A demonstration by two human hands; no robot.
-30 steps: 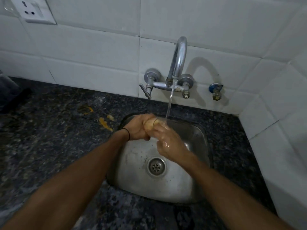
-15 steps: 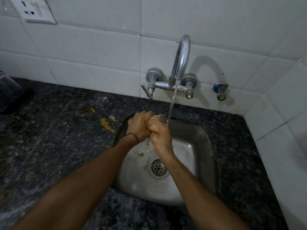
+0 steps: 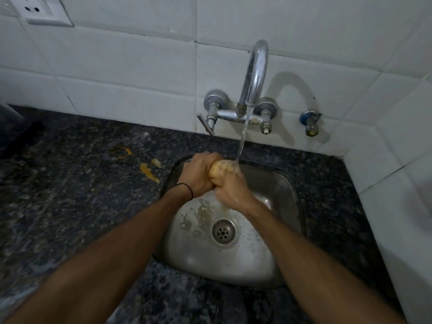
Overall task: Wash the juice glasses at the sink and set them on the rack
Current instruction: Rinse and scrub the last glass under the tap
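Granite surface (image 3: 70,206) was seen spread out to the left of the sink (image 3: 233,265), and it carried orange juice smears (image 3: 149,173) just beside the sink's left rim. The sink itself was set into that surface below the wall tap (image 3: 254,73), from which a thin stream of water (image 3: 242,141) was run down toward the basin's back edge. A juice glass (image 3: 219,168) was held over the back of the sink, directly under that stream, presumably so that the residue could be rinsed off into the basin and not onto the surface. The left hand (image 3: 198,176) was wrapped around the glass's body, so that it was kept steady. The right hand (image 3: 233,192) was closed against the glass at the end nearer the stream, apparently for rubbing, though it could not be told whether its fingers were inside the mouth or around the rim. Most of the glass was hidden by both hands. No rack was in view, and a dark object at the frame's left edge, well away from the sink, was cut off and could not be identified.
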